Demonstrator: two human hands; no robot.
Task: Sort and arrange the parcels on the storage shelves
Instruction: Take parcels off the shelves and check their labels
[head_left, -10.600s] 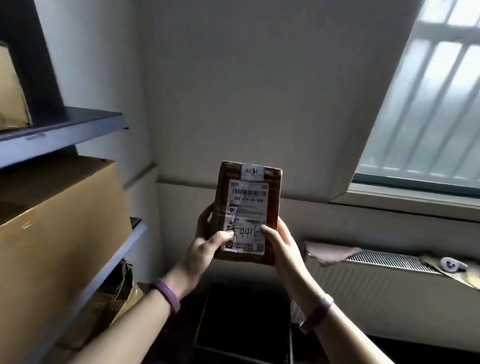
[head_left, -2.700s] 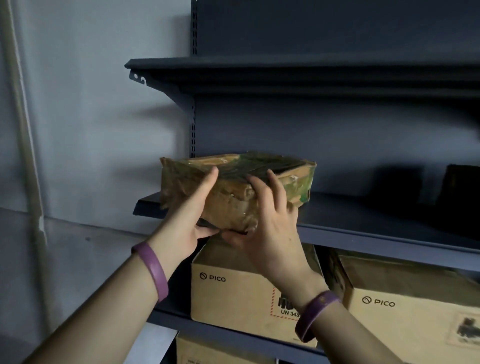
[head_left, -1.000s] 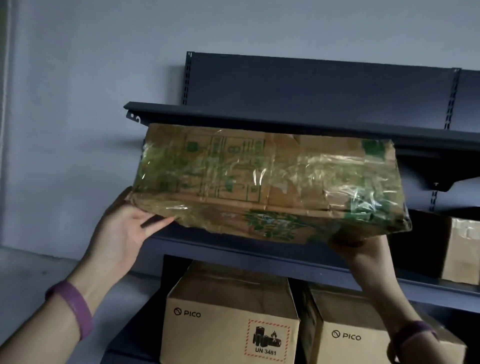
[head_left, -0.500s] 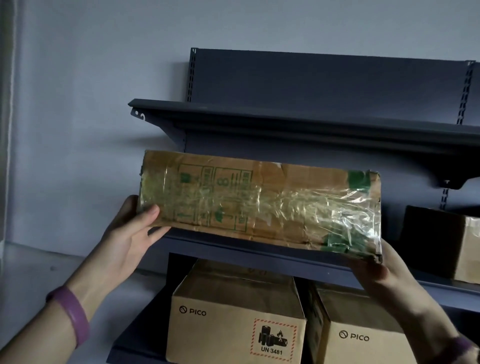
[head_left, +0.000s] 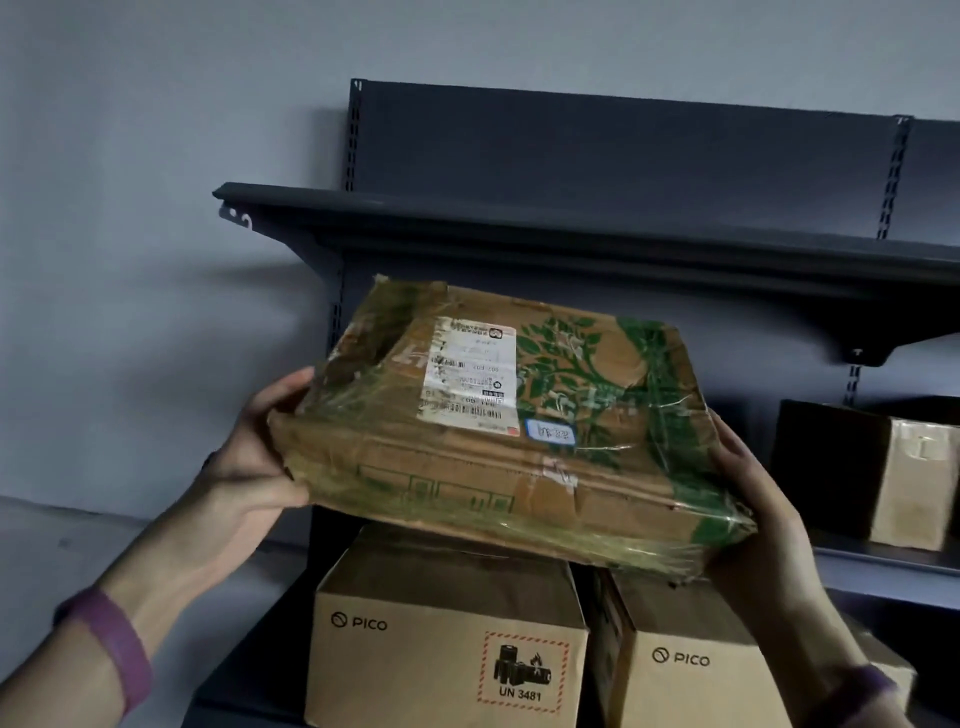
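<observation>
Curling fingers round its ends, left hand (head_left: 249, 478) and right hand (head_left: 753, 509) grip a battered, tape-wrapped, green-printed parcel (head_left: 519, 467).

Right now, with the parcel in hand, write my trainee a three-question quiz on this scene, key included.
1. True or false: the taped parcel lies on the floor, untouched.
2. The UN 3481 sticker is on: A the parcel; B the left PICO box; C a red crate.
3. Which face of the parcel carries the white label?
Key: 1 false, the left hand and right hand hold it; 2 B; 3 the top face.
</observation>
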